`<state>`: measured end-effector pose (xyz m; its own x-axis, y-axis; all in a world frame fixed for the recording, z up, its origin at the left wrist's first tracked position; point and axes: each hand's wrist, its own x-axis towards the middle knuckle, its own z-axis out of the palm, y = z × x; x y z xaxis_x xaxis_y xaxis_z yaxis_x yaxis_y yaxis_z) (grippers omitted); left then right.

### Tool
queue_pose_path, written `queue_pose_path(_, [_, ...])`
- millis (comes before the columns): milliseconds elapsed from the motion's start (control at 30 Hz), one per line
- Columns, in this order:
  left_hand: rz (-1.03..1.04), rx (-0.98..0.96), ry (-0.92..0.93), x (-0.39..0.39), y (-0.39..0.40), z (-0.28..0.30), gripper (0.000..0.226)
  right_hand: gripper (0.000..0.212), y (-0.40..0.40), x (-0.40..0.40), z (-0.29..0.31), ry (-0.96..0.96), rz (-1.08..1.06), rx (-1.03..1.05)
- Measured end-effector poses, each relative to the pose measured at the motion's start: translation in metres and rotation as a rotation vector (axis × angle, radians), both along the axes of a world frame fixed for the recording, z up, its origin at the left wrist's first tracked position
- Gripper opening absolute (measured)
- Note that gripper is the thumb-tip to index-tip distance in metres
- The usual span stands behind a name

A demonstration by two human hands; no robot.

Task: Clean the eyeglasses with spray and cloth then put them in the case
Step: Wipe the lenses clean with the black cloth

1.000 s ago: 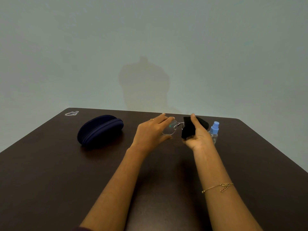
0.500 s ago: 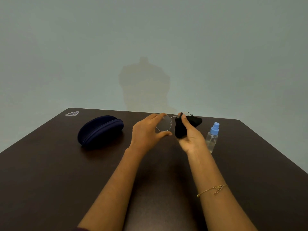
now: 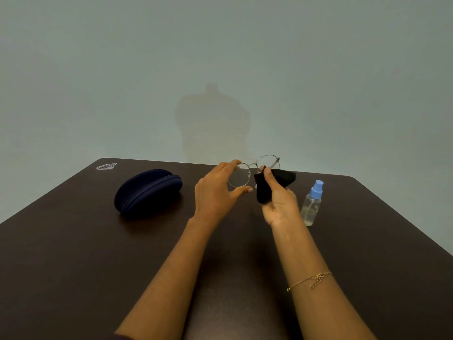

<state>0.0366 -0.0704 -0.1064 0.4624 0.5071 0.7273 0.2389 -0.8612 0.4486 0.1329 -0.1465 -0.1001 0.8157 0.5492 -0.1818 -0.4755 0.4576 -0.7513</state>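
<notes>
Thin metal-rimmed eyeglasses (image 3: 252, 169) are held in the air above the far middle of the table. My left hand (image 3: 217, 192) pinches the rim of the left lens between fingers and thumb. My right hand (image 3: 278, 203) holds a black cloth (image 3: 266, 186), with its thumb up near the bridge of the glasses; the right lens sticks out above the cloth. A small clear spray bottle (image 3: 311, 204) with a blue cap stands upright just right of my right hand. The navy zip case (image 3: 148, 191) lies closed to the left.
The dark brown table (image 3: 73, 253) ends at a far edge just behind the glasses, with a plain pale wall beyond. A small clear plastic piece (image 3: 106, 166) lies at the far left corner.
Both hands have lifted the glasses and cloth up and slightly left, away from the spray bottle. The right lens now shows above the cloth.
</notes>
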Motion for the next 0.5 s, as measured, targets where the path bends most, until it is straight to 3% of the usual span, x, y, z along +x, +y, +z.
queue_pose_path(167, [-0.017,-0.001,0.029,0.0011,-0.0023,0.0006,0.063,0.013,-0.0015,0.0015,0.0021,0.014,-0.049,0.005])
queue_pose_path(333, [-0.034,0.074,0.103,0.0034,-0.0052,-0.0006,0.062,0.036,-0.0026,-0.001,0.0037,0.015,-0.013,-0.007])
queue_pose_path(500, [-0.066,0.182,0.158,0.001,-0.0057,0.0028,0.06,0.024,-0.0075,0.002,0.0051,0.05,0.094,0.01])
